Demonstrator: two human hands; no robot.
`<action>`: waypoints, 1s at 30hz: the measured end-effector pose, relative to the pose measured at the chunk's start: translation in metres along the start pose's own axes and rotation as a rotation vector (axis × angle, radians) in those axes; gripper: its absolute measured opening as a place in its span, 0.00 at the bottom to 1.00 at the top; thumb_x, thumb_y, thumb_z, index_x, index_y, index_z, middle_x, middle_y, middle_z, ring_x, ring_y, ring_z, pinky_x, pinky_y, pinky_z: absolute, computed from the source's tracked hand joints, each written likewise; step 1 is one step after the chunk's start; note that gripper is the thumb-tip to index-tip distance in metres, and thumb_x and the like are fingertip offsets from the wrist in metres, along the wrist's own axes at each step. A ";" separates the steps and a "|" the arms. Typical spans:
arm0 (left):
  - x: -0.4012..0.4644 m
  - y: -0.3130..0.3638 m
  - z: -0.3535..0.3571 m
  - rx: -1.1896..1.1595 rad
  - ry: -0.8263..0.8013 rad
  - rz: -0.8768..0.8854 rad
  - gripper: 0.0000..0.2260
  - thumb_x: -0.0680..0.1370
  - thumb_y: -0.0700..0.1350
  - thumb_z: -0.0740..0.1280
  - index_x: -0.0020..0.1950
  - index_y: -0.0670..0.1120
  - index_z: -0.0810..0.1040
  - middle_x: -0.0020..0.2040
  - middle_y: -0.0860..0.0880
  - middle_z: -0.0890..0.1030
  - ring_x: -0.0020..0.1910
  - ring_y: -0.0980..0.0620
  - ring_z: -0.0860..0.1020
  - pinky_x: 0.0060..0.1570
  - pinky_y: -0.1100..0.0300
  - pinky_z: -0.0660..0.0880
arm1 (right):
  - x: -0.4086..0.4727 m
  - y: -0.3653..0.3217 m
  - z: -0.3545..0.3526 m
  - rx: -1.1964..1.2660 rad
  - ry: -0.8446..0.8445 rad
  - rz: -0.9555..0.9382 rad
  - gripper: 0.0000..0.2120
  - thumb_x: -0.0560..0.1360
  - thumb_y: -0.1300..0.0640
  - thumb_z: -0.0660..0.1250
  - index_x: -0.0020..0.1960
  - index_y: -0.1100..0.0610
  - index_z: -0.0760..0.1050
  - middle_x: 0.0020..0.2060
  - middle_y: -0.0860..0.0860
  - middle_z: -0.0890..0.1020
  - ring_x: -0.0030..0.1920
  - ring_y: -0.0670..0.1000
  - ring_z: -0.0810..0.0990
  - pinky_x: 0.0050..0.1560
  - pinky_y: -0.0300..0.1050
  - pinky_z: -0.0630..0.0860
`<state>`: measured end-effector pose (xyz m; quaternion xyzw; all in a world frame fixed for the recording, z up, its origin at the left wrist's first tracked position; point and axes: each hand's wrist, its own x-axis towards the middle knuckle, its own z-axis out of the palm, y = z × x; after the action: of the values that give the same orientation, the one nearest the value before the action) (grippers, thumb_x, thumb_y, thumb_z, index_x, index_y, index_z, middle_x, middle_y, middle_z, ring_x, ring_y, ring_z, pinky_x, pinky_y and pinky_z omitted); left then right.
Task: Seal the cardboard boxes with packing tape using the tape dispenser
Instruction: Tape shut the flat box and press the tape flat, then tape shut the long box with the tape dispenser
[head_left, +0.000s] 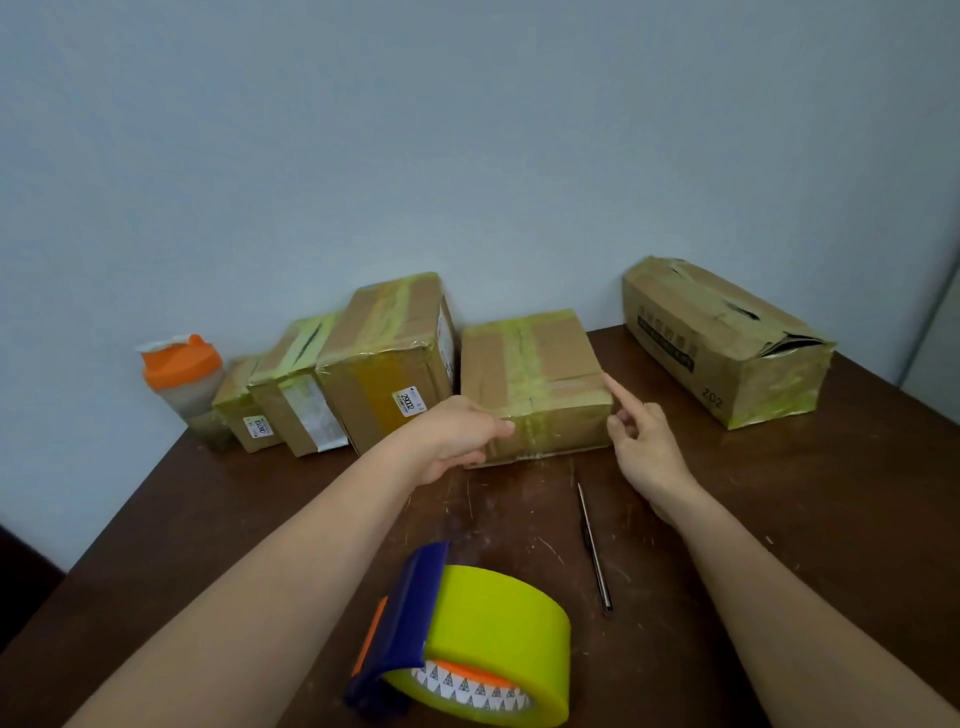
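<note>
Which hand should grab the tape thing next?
Probably the right hand: only its fingertip touches the taped cardboard box, while the left hand steadies it. The blue dispenser with yellow tape lies between both arms.

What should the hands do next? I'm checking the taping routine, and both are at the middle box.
Probably slide the middle box nearer: the left hand and right hand flank it, while the tape dispenser lies untouched near the table's front edge.

Head view, angled down, near table (208, 519)
</note>
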<state>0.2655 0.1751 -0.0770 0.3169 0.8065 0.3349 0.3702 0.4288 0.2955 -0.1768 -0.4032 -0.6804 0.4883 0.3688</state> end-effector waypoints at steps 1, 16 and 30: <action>-0.001 0.001 0.001 -0.007 -0.006 -0.001 0.24 0.79 0.42 0.68 0.73 0.40 0.66 0.74 0.43 0.66 0.62 0.50 0.74 0.62 0.59 0.73 | 0.001 0.001 -0.002 0.018 -0.001 0.013 0.26 0.82 0.62 0.57 0.74 0.41 0.63 0.52 0.47 0.71 0.47 0.43 0.72 0.50 0.37 0.68; -0.036 0.071 0.048 0.025 -0.051 0.324 0.09 0.76 0.32 0.69 0.54 0.40 0.81 0.50 0.43 0.84 0.48 0.50 0.84 0.46 0.62 0.81 | -0.031 0.012 -0.075 -0.079 0.773 0.059 0.40 0.67 0.57 0.78 0.71 0.58 0.60 0.69 0.60 0.63 0.68 0.58 0.62 0.68 0.51 0.62; -0.007 0.121 0.104 0.102 -0.008 0.369 0.06 0.73 0.37 0.75 0.48 0.39 0.82 0.37 0.46 0.83 0.34 0.53 0.82 0.39 0.64 0.80 | 0.023 0.029 -0.103 -0.202 0.644 0.053 0.60 0.61 0.44 0.81 0.79 0.46 0.42 0.78 0.55 0.53 0.77 0.57 0.52 0.73 0.59 0.59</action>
<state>0.3850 0.2708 -0.0327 0.4790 0.7491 0.3547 0.2891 0.5171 0.3603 -0.1765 -0.5890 -0.5631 0.2751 0.5102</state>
